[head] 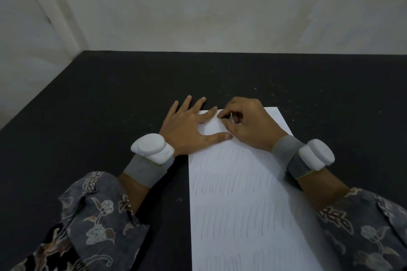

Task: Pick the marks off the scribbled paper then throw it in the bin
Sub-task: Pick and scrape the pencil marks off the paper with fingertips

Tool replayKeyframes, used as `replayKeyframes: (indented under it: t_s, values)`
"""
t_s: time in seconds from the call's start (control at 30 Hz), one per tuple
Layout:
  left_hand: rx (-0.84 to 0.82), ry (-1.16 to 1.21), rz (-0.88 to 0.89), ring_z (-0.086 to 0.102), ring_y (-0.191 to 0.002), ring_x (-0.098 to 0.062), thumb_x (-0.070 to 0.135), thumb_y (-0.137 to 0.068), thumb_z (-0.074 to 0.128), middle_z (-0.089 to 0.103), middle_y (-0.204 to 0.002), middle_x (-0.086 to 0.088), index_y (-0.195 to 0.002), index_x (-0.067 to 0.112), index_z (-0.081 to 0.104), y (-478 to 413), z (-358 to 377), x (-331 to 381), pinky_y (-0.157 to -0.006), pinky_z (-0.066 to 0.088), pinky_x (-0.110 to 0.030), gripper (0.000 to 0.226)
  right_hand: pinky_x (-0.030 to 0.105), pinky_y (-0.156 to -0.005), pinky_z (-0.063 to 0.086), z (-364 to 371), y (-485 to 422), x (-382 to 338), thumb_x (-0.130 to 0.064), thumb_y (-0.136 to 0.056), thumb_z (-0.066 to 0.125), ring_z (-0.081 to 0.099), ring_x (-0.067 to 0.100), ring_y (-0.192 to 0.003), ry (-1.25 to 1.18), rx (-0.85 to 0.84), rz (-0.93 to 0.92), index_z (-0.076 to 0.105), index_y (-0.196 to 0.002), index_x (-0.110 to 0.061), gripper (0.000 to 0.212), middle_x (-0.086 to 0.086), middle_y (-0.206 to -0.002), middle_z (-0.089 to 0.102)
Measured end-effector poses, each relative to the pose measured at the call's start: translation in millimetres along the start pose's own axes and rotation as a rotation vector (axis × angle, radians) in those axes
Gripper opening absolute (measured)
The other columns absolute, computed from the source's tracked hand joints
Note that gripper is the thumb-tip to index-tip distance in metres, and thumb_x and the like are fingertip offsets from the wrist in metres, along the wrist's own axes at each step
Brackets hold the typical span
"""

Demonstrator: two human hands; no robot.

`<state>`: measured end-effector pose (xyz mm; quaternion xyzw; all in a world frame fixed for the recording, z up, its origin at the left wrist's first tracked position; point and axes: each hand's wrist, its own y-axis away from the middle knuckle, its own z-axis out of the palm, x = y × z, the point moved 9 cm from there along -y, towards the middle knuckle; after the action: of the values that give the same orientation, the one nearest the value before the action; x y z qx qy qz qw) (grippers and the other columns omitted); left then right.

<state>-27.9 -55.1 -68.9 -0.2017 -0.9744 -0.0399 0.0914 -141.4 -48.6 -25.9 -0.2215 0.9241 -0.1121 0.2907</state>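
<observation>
Right hand [246,123] curled at far end of thin white pencil-scribbled paper sheet [237,193], fingertips pinching small item, likely eraser. Left hand [187,127] flat, fingers spread, pinning far-left corner. Sheet flat on black table [99,116]; light, floppy, tears easily; lift by edge.

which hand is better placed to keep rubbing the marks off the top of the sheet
Right. The right hand is curled over the paper at its top edge, fingertips pinched there, while the left hand lies flat, pinning the sheet's corner.
</observation>
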Motion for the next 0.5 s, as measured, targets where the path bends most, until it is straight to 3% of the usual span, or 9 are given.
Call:
replayKeyframes:
  t_s: [0.17, 0.33, 0.5]
  values:
    - [0.003, 0.005, -0.007, -0.004, -0.149, -0.021, 0.094, -0.056, 0.011, 0.005, -0.162, 0.007, -0.15, 0.044, 0.016, -0.4, 0.1, -1.5, -0.12, -0.003, -0.045, 0.106, 0.005, -0.071, 0.038, -8.1, -6.4, 14.5, -0.007, -0.085, 0.065, 0.051, 0.007, -0.078, 0.045, 0.097, 0.086, 0.072, -0.101, -0.005, 0.017, 0.009, -0.098, 0.064]
    - [-0.002, 0.009, -0.007, -0.003, -0.149, -0.021, 0.094, -0.056, 0.014, 0.004, -0.162, 0.007, -0.15, 0.044, 0.017, -1.3, 0.2, -1.7, -0.12, -0.004, -0.045, 0.106, 0.003, -0.064, 0.041, -2.8, 0.9, 1.4, -0.005, -0.083, 0.068, 0.05, 0.001, -0.067, -0.011, -0.012, 0.004, 0.073, -0.097, -0.008, 0.016, -0.003, -0.088, 0.059]
    - [0.02, 0.016, -0.004, -0.003, -0.149, -0.021, 0.094, -0.054, 0.01, 0.006, -0.162, 0.007, -0.149, 0.044, 0.018, 0.2, -0.7, -2.0, -0.12, -0.003, -0.044, 0.108, 0.002, -0.066, 0.041, -10.5, -5.0, 13.5, -0.005, -0.085, 0.065, 0.05, 0.004, -0.072, 0.048, 0.066, 0.066, 0.072, -0.099, -0.006, 0.016, 0.006, -0.096, 0.064]
